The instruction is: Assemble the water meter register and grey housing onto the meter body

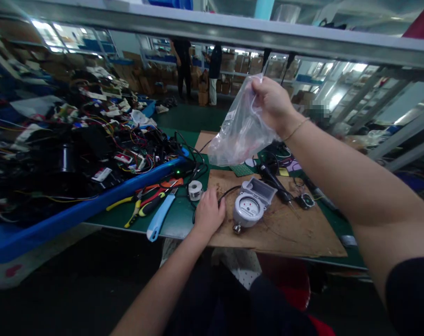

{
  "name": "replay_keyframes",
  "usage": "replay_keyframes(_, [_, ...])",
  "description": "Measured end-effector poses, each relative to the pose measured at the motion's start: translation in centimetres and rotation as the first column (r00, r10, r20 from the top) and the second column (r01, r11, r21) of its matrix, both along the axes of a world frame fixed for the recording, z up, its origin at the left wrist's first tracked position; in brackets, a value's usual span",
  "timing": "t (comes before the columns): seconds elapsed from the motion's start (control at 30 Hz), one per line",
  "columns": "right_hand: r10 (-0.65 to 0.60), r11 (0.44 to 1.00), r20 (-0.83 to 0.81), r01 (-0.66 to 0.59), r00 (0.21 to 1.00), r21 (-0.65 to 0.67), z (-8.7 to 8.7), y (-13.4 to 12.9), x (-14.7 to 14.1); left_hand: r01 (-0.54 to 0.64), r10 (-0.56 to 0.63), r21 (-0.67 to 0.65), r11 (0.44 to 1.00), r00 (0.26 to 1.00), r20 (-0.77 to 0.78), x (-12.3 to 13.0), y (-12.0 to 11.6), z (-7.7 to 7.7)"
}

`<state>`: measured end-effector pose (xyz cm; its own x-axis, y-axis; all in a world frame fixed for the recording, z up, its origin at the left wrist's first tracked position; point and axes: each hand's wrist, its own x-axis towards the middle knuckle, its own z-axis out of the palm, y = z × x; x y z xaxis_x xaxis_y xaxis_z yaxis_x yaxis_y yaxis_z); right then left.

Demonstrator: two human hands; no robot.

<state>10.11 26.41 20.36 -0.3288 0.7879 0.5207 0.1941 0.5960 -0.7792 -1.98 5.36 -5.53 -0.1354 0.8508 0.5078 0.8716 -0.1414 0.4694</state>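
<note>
My right hand (pixel 273 100) is raised above the bench, fingers pinched on the upper edge of a clear plastic bag (pixel 238 133). The bag hangs down, with a few faint reddish marks or contents that I cannot make out. Low on the cardboard sheet (pixel 285 233), my left hand (pixel 209 212) is closed around a black cable (pixel 230 190), which passes between thumb and fingers. The cable runs to a round grey gauge-like device (pixel 247 208), its hinged lid raised and a metal fitting at its bottom.
A blue tray (pixel 128 179) heaped with black parts and wires stands left. Pliers (pixel 154 200), a light blue-handled cutter (pixel 161 217) and a white roll (pixel 195 190) lie beside the cardboard. Right are a black screwdriver-like tool (pixel 277 184) and a small module (pixel 305 200). A shelf beam (pixel 212 30) crosses overhead.
</note>
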Motion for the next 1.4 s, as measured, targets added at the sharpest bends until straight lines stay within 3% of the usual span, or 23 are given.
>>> replay_keyframes(0.1, [0.011, 0.999, -0.043, -0.013, 0.999, -0.035, -3.5, 2.1, -1.4, 0.002, -0.002, 0.009, 1.0, 1.0, 0.001, 0.0, -0.1, 0.0])
replay_keyframes(0.17, [0.057, 0.993, 0.037, -0.052, 0.998, -0.109, -6.4, 2.7, -1.7, 0.004, -0.004, 0.011, 1.0, 1.0, 0.005, 0.0, -0.1, 0.1])
replay_keyframes(0.27, [0.126, 0.973, 0.164, -0.09, 0.978, -0.214, -10.2, 2.4, -0.7, 0.01, -0.01, 0.017, 1.0, 1.0, 0.02, 0.0, 0.0, 0.1])
replay_keyframes(0.33, [0.123, 0.972, 0.176, -0.083, 0.977, -0.218, -11.5, 1.6, 1.0, 0.021, -0.022, 0.029, 0.999, 0.999, 0.037, 0.0, 0.2, 0.1])
replay_keyframes(0.43, [0.055, 0.985, 0.129, -0.033, 0.99, -0.171, -11.9, -1.1, 5.2, 0.035, -0.041, 0.072, 0.997, 0.996, 0.082, -0.1, -0.2, 0.6])
replay_keyframes(0.57, [-0.047, 0.992, 0.019, 0.049, 0.999, -0.12, -13.1, -7.3, 11.5, 0.044, -0.064, 0.14, 0.989, 0.988, 0.141, 0.7, -2.2, 2.6])
replay_keyframes(0.67, [-0.067, 0.946, -0.015, 0.059, 0.998, -0.317, -16.0, -12.3, 14.4, 0.169, -0.187, 0.162, 0.972, 0.978, 0.096, 2.5, -4.1, 4.5])
replay_keyframes(0.8, [0.011, 0.884, -0.101, -0.057, 0.995, -0.464, -19.6, -15.9, 14.7, 0.258, -0.255, 0.026, 0.966, 0.963, -0.089, 5.5, -5.0, 5.5])
replay_keyframes(1.03, [0.086, 0.792, -0.292, -0.243, 0.952, -0.56, -20.9, -16.1, 14.3, 0.223, -0.21, 0.049, 0.973, 0.958, -0.197, 7.0, -4.4, 3.7])
replay_keyframes(1.3, [0.089, 0.761, -0.366, -0.3, 0.926, -0.575, -21.3, -15.7, 14.2, 0.107, -0.081, 0.073, 0.992, 0.952, -0.296, 8.2, -4.8, 3.2])
replay_keyframes(1.4, [0.076, 0.734, -0.381, -0.31, 0.922, -0.604, -21.5, -15.6, 13.8, 0.097, -0.065, 0.136, 0.986, 0.973, -0.222, 8.4, -4.9, 2.6])
